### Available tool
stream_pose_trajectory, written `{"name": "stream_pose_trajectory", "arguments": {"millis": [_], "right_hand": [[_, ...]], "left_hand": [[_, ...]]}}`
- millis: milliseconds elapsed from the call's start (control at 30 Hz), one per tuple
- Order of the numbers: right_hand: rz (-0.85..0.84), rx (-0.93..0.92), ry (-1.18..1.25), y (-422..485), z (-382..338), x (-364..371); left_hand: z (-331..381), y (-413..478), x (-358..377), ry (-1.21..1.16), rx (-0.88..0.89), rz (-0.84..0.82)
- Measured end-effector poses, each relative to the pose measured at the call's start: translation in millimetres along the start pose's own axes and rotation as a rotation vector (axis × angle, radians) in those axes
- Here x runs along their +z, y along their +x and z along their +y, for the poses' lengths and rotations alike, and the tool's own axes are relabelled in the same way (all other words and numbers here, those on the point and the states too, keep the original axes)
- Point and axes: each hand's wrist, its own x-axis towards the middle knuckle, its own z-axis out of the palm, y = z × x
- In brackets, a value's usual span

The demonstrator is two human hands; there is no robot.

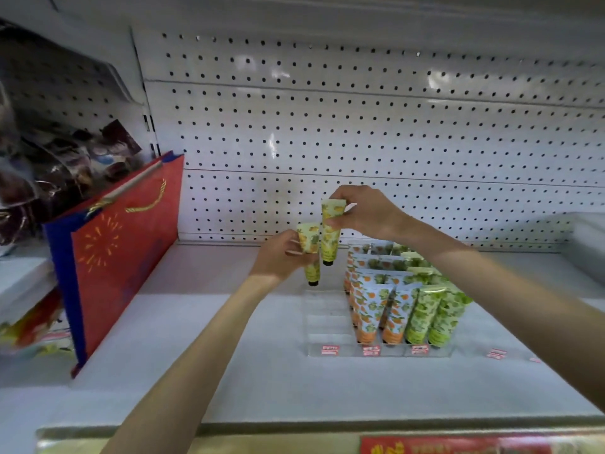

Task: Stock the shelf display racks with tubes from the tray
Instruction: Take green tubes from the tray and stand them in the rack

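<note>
We are facing a red and blue gift bag (124, 257) that is standing tilted at the left of the shelf, its gold cord handles lying over the front face; we cannot tell what is in it. Right of centre a clear rack (327, 326) is sitting on the shelf, divided into rows of slots. Its right-hand columns are holding tubes standing cap-down: orange-printed tubes (371, 309) in the middle and green-printed tubes (437, 317) just beside them on the right, row behind row to the back. We are holding two more above the rack's rear left corner, both cap-down and apart from it. Our right hand (366, 211) is pinching the crimped top of the higher yellow tube (330, 240) between thumb and fingers. Our left hand (278, 257) is gripping the lower yellow tube (311, 253) near its top, fingers curled round it. The two tubes are hanging side by side.

A white pegboard wall (360, 126) is running across the whole width behind, and the pale shelf (212, 355) is stretching beneath our forearms. Blurred wrapped goods (65, 158) are piling up at far left. Small red price labels (330, 349) are lining the rack's front edge
</note>
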Motion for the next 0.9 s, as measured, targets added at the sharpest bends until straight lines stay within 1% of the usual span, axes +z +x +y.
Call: {"name": "stream_pose_trajectory", "arguments": {"millis": [200, 300, 433, 633, 900], "right_hand": [[-0.141, 0.046, -0.080, 0.0, 3.2, 3.4], [-0.169, 0.064, -0.146, 0.4, 7.4, 6.3], [-0.218, 0.085, -0.210, -0.8, 8.3, 8.5], [-0.256, 0.113, -0.269, -2.9, 9.4, 13.8], [-0.272, 0.104, -0.279, -4.8, 9.6, 12.0]], "left_hand": [[-6.8, -0.7, 2.3, 0.039, 0.001, -0.047], [-7.8, -1.7, 3.9, 0.073, 0.007, -0.070], [-10.3, -1.3, 6.0, 0.108, 0.004, -0.062], [-8.9, -2.5, 8.5, 0.116, 0.009, -0.050], [-7.6, -3.4, 10.5, 0.110, 0.012, -0.059]]}}
